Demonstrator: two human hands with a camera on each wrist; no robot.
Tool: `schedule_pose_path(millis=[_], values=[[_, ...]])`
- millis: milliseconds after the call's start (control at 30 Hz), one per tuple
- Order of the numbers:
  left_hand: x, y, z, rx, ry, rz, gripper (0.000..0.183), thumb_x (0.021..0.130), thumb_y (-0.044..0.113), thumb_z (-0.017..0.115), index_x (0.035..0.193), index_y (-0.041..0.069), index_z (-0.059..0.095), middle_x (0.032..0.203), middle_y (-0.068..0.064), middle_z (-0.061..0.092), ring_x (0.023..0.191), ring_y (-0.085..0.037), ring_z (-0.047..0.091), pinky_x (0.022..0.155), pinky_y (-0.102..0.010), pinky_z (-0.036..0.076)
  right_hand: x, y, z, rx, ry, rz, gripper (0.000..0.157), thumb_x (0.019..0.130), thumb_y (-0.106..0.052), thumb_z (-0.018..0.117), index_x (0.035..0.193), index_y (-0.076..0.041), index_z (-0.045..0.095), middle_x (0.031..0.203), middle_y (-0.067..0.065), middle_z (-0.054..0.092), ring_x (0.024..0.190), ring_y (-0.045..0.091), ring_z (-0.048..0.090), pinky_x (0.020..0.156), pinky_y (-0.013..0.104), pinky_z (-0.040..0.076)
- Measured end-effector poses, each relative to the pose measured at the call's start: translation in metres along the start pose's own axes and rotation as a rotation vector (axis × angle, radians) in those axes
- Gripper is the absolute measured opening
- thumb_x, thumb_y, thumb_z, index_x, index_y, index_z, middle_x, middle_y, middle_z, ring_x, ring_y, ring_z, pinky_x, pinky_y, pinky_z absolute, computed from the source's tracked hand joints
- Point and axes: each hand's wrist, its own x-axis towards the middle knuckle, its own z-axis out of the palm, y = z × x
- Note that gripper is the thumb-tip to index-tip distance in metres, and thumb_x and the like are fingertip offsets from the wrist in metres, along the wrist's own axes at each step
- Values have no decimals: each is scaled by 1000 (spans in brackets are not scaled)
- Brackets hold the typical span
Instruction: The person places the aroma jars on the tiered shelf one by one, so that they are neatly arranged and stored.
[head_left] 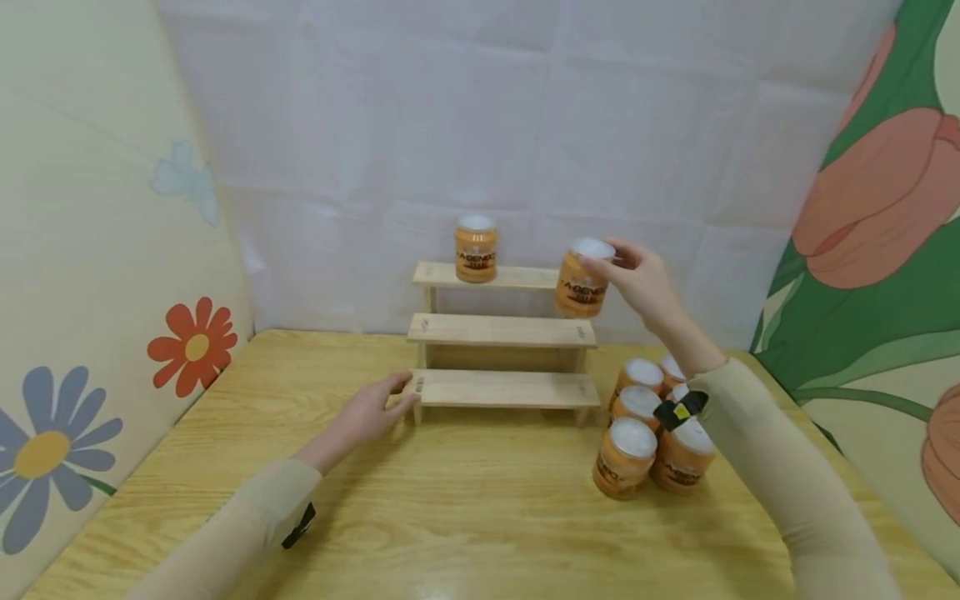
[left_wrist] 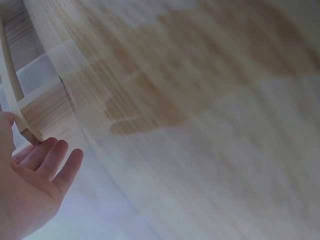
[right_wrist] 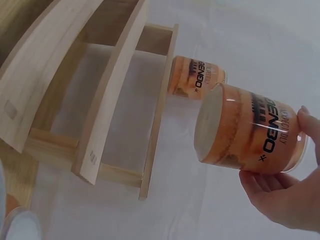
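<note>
My right hand point(head_left: 647, 287) grips an orange can point(head_left: 581, 287) near its pale lid, in front of the right end of the rack's top step. In the right wrist view the can point(right_wrist: 250, 130) is tilted in the picture, its base apart from the wood. A second orange can point(head_left: 476, 250) stands upright on the top step, left of its middle. My left hand point(head_left: 369, 412) holds the left end of the bottom step of a three-step wooden rack point(head_left: 502, 389); in the left wrist view the board's end point(left_wrist: 31, 134) lies between thumb and fingers.
Several orange cans point(head_left: 624, 458) stand close together on the wood-grain table point(head_left: 465, 517), right of the rack and partly behind my right sleeve. A white cloth point(head_left: 375, 125) hangs behind. Flower-printed panels point(head_left: 75, 250) flank both sides.
</note>
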Motion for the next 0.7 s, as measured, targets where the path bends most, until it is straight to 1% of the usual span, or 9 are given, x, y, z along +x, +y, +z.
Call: schedule_pose_path(millis=[200, 300, 467, 600, 700], values=[[-1, 1, 0, 6, 1, -7, 60, 97, 40, 48, 141, 0, 39, 133, -25, 51, 119, -41, 51, 96, -55, 43, 24, -2, 8, 37, 13, -2, 52, 86, -28, 69, 130, -5, 54, 124, 16, 58, 112, 21, 56, 104, 38, 42], [-1, 0, 0, 3, 8, -2, 59, 97, 39, 49, 140, -1, 39, 132, -26, 51, 118, -41, 51, 97, -55, 43, 33, -1, 13, 49, -2, -11, 51, 88, -24, 68, 132, -3, 53, 127, 18, 55, 117, 23, 54, 103, 37, 43], [-2, -2, 1, 3, 17, 13, 59, 97, 38, 49, 140, -2, 40, 131, -26, 52, 118, -41, 52, 96, -56, 43, 47, 2, 23, 47, -13, -21, 52, 88, -20, 66, 134, -4, 50, 132, 18, 53, 122, 26, 50, 103, 36, 43], [-1, -4, 2, 4, 19, 13, 59, 97, 39, 49, 140, -1, 40, 132, -25, 52, 118, -41, 52, 96, -55, 44, 58, 4, 31, 38, -14, -22, 52, 88, -21, 67, 135, -5, 50, 131, 18, 54, 121, 26, 52, 101, 36, 45], [0, -5, 3, 3, 21, 13, 59, 97, 40, 49, 140, 0, 40, 132, -25, 52, 118, -40, 52, 96, -55, 43, 66, 7, 37, 59, -15, -23, 49, 89, -19, 66, 133, -3, 51, 128, 19, 55, 117, 25, 54, 98, 35, 47]])
